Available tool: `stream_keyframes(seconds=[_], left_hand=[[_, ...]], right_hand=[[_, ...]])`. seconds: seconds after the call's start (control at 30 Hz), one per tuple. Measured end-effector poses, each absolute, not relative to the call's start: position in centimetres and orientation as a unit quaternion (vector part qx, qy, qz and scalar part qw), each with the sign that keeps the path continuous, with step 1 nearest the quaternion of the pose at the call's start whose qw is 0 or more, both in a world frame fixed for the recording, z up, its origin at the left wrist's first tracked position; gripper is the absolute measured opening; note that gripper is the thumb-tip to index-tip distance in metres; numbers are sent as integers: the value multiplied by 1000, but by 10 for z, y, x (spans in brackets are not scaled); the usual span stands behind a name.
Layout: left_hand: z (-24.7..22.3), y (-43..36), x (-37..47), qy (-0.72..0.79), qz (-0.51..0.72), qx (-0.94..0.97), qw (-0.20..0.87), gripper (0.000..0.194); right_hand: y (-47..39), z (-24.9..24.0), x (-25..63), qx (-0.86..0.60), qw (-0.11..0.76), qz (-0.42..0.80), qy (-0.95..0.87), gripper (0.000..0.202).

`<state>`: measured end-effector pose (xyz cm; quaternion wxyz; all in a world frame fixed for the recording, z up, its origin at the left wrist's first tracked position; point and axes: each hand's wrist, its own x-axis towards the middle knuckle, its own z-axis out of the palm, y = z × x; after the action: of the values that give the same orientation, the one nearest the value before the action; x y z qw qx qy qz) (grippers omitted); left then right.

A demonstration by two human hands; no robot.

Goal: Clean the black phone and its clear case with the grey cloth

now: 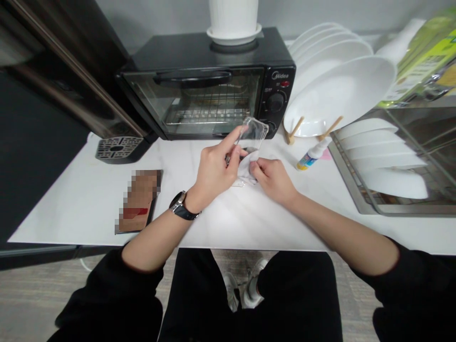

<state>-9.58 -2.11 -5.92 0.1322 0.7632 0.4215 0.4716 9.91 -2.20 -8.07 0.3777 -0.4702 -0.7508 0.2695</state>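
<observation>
In the middle of the head view, a clear phone case (253, 132) stands tilted above the white counter, gripped by my left hand (219, 164) between thumb and fingers. A watch is strapped to that wrist. My right hand (272, 176) is closed around a white cloth (246, 168), which is pressed against the lower part of the case. Part of the case is hidden behind the cloth and my fingers. To the left, a phone (140, 202) lies flat on the counter, its screen pixelated. A small white bottle (312, 154) with a blue and yellow label stands to the right.
A black toaster oven (210, 52) sits behind my hands, with a white pot (233, 19) on top. White plates (342, 90) lean in a wooden rack at the right, beside a glass-fronted drawer of bowls (384, 156). A machine's drip tray (119, 148) is at the left.
</observation>
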Motion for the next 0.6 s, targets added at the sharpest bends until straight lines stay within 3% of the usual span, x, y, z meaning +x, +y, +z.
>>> stream_keyframes(seconds=[0.17,0.3,0.43,0.6], left_hand=[[-58,-23,-96,366,425,813,154,51],[-56,-28,-96,350,435,820,130,50],[-58,-33,-96,385,476,785,92,49],[-61,-27,-99,413,545,715,145,53]], right_hand=[[-9,-78,112,-516,481,184,-684,70],[-10,-80,111,-510,498,208,-669,74],[-22,-82,100,-461,434,289,-718,74],[-37,-84,87,-414,335,296,-793,64]])
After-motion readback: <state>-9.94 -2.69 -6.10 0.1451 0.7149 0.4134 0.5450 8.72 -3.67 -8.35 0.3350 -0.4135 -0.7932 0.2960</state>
